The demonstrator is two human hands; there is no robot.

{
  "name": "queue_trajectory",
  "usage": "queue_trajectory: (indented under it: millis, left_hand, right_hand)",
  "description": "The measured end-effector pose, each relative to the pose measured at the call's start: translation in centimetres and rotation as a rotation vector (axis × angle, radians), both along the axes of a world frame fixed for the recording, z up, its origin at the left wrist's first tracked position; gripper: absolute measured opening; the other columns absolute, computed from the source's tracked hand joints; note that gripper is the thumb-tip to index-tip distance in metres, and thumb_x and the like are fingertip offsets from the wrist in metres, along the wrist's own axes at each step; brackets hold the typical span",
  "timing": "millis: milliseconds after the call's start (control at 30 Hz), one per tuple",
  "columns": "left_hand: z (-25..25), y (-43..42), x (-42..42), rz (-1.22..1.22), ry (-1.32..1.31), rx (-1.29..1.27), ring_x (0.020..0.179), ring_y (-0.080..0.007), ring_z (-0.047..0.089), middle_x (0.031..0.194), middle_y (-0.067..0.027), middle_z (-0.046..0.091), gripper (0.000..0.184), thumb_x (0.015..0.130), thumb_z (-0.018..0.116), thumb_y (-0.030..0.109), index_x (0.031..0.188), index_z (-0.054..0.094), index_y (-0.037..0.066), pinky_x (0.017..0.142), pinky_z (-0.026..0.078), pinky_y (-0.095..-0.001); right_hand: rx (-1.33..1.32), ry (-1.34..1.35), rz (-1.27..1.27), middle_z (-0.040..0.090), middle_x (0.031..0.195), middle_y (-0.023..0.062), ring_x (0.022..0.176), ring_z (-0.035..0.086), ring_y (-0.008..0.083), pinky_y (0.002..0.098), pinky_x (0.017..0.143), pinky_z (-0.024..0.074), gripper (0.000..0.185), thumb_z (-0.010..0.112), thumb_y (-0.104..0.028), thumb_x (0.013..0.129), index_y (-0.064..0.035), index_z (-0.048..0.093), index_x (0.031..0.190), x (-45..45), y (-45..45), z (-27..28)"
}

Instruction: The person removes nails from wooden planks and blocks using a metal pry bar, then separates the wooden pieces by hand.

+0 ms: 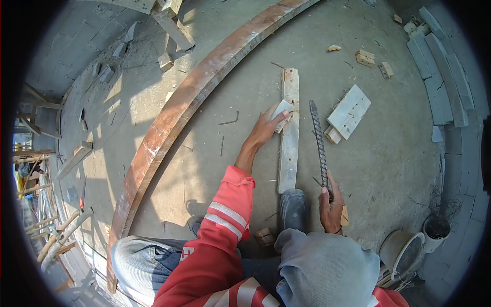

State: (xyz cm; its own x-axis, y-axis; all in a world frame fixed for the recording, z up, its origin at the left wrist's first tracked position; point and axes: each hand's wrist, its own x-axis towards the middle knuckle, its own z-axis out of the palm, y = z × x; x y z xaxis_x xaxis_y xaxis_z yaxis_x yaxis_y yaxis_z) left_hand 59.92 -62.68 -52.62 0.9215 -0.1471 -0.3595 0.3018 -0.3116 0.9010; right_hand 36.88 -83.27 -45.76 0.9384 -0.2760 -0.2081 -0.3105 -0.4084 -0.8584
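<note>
My left hand (pixel 262 132) is closed around a small pale wooden block (pixel 282 108), pressing it against a whitish plank (pixel 290 158) on the concrete floor. The plank's near end meets the toe of a dark boot (pixel 293 203). In my right hand (pixel 332 209) is a length of ribbed steel rebar (pixel 317 134), gripped near its lower end. Its free end points forward, just right of the plank and apart from it. Several nails seem to stick out around the block, though my fingers hide part of it.
A long brown beam (pixel 169 123) arcs across the left side. On the right lie a nailed wooden piece (pixel 350 112) and small wood scraps (pixel 365 58). Grey blocks (pixel 434 66) stand along the right wall. A bucket (pixel 401 251) sits at lower right. Loose bent rods (pixel 230 121) lie about.
</note>
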Motion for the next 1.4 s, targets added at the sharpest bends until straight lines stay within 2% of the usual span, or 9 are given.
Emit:
queue_trajectory:
  millis: [100,233,400,700,833,1033,1100,1300,1400]
  left_hand:
    - [-0.7,0.0,-1.8,-0.068,-0.173,-0.066,0.131,-0.0307,0.053,0.140,-0.0194,0.054,0.068,0.082,0.083,0.027,0.141,0.060,0.004,0.105,0.045,-0.0408]
    - [-0.2,-1.7,-2.5,0.048,-0.384,0.162,0.113,-0.0366,0.058,0.119,-0.0204,0.062,0.056,0.073,0.082,0.021,0.124,0.069,0.002,0.099,0.046,-0.0442]
    - [-0.8,-5.2,-2.7,0.057,-0.610,0.285,0.099,-0.0360,0.057,0.098,-0.0176,0.062,0.051,0.072,0.080,0.019,0.120,0.072,0.001,0.091,0.045,-0.0438]
    - [-1.1,-5.5,-3.1,0.097,-0.657,0.288,0.093,-0.0351,0.053,0.094,-0.0167,0.055,0.052,0.075,0.079,0.022,0.122,0.071,0.003,0.087,0.044,-0.0453]
    - [-1.7,-5.6,-3.0,0.092,-0.678,0.296,0.093,-0.0352,0.053,0.093,-0.0167,0.054,0.050,0.076,0.079,0.023,0.121,0.071,0.003,0.087,0.044,-0.0459]
    - [-0.9,-5.5,-3.0,0.084,-0.664,0.281,0.093,-0.0354,0.054,0.092,-0.0162,0.055,0.050,0.077,0.079,0.024,0.121,0.072,0.003,0.087,0.044,-0.0459]
    - [-1.3,-5.5,-3.1,0.099,-0.663,0.307,0.094,-0.0357,0.054,0.094,-0.0165,0.055,0.050,0.078,0.078,0.024,0.122,0.071,0.003,0.087,0.045,-0.0459]
    - [-1.1,-5.4,-3.0,0.085,-0.625,0.323,0.095,-0.0359,0.055,0.097,-0.0166,0.056,0.050,0.077,0.078,0.022,0.123,0.071,0.005,0.088,0.045,-0.0463]
    - [-1.2,-5.3,-3.1,0.093,-0.623,0.325,0.095,-0.0360,0.055,0.097,-0.0162,0.056,0.050,0.076,0.079,0.022,0.123,0.071,0.006,0.088,0.045,-0.0465]
  right_hand:
    - [-0.020,0.011,-0.012,0.062,0.139,0.0235,0.123,0.060,0.0297,0.0381,0.105,0.0447,0.049,0.051,-0.026,0.107,0.0026,0.051,0.147,0.3,-0.3,0.5]
    - [-0.074,0.051,-0.029,0.064,0.134,0.0190,0.101,0.063,0.0210,0.0329,0.089,0.0506,0.049,0.051,-0.027,0.108,0.0012,0.052,0.148,-0.6,-1.1,-1.2]
    - [0.147,-0.033,-0.163,0.065,0.116,0.0059,0.066,0.041,0.0058,0.0231,0.058,0.0397,0.051,0.052,-0.029,0.108,0.0004,0.049,0.150,-0.5,-0.9,-1.4]
    - [0.144,-0.232,-0.324,0.042,0.068,-0.0081,0.059,0.038,0.0021,0.0204,0.052,0.0295,0.053,0.053,-0.031,0.109,-0.0019,0.046,0.154,2.1,-2.0,4.3]
    - [-0.074,-0.049,0.016,0.043,0.069,-0.0058,0.059,0.041,0.0024,0.0203,0.053,0.0319,0.057,0.049,-0.040,0.109,-0.0029,0.047,0.153,0.3,-3.9,-4.3]
    - [0.163,-0.068,-0.396,0.037,0.061,-0.0072,0.047,0.034,0.0032,0.0239,0.041,0.0258,0.061,0.051,-0.042,0.108,-0.0070,0.042,0.157,0.8,-2.9,3.4]
    - [0.134,-0.242,-0.431,0.047,0.067,-0.0032,0.052,0.041,0.0051,0.0250,0.046,0.0346,0.059,0.050,-0.041,0.109,-0.0061,0.044,0.156,0.7,-3.7,3.0]
    - [-0.306,-0.200,0.072,0.061,0.094,0.0052,0.069,0.051,0.0100,0.0283,0.064,0.0473,0.054,0.049,-0.034,0.110,-0.0002,0.047,0.152,0.4,-3.4,-5.7]
    - [-0.006,-0.007,-0.127,0.052,0.083,-0.0009,0.063,0.042,0.0056,0.0236,0.056,0.0365,0.054,0.052,-0.031,0.109,-0.0009,0.045,0.154,-0.7,-2.2,0.5]
